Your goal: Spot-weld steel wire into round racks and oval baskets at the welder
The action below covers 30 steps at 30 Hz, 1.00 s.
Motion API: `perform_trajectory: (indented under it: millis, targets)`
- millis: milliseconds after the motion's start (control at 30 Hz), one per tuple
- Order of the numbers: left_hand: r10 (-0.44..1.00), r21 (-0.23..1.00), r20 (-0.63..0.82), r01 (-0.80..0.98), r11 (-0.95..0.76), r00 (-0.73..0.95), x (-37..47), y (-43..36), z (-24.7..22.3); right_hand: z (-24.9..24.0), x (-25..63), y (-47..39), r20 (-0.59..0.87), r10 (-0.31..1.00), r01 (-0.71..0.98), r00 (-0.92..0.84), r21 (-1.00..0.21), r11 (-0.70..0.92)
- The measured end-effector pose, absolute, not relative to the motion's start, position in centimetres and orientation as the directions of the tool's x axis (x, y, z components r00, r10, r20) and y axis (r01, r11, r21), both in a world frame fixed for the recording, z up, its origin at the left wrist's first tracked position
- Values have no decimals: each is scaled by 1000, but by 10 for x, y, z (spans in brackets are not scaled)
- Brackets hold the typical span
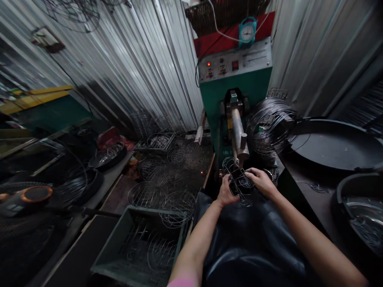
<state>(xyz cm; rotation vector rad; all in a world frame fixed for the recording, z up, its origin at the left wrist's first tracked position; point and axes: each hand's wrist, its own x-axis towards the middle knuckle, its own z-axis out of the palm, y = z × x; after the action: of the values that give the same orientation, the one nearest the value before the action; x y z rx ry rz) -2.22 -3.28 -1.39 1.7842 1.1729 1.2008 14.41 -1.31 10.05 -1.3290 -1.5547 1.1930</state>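
A small round wire rack [244,182] of thin bright rods is held between my two hands, just below the welding machine's arm. My left hand [226,193] grips its near left side, thumb toward the bottom. On the right, the fingertips of my right hand [261,181] pinch its upper rim. The metal cylinder arm [238,129] of the green spot welder [236,77] ends in an electrode tip [240,162] right at the rack's far edge. Where the tip meets the wire is too small to tell. A dark apron [245,243] covers my lap beneath.
A green plastic crate [110,247] holding wire pieces stands at lower left. Behind it, round wire racks [152,167] lie heaped. At right are a bundle of wire rings [269,123], a wide black pan [338,143] and a black tub [344,191] with metal parts.
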Motion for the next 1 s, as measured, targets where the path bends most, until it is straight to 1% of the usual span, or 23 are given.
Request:
perform_trajectory:
  millis: [133, 233, 400, 567, 633, 733, 833, 900, 1000]
  targets:
    - [928, 890, 335, 268, -368, 161, -15, -34, -15, 96, 146, -17, -58, 987, 207, -148, -978, -26]
    - [937, 896, 327, 274, -350, 127, -14, -33, -16, 90, 152, -25, -79, 988, 185, -136, -981, -53]
    - [952, 896, 293, 321, -307, 94, -17, -33, -17, 84, 160, -27, -56, 985, 258, -166, -966, -11]
    - [949, 887, 299, 339, -314, 97, -18, -36, -11, 87, 159, -23, -59, 985, 257, -163, -966, -15]
    - [946, 892, 294, 317, -322, 133, -18, -36, -9, 89, 160, -25, -80, 983, 231, -166, -972, -40]
    - [953, 913, 253, 286, -291, 166, -17, -37, -7, 89, 163, -35, -133, 976, 184, -173, -978, -101]
    - [957, 927, 238, 253, -276, 168, -18, -39, -9, 86, 169, -48, -181, 953, 161, -243, -976, -145]
    - [949, 934, 245, 215, -285, 197, -17, -40, -9, 85, 172, -54, -191, 939, 154, -286, -976, -152]
    - [950, 948, 243, 162, -276, 196, -16, -39, -6, 89, 170, -52, -190, 940, 141, -284, -978, -155]
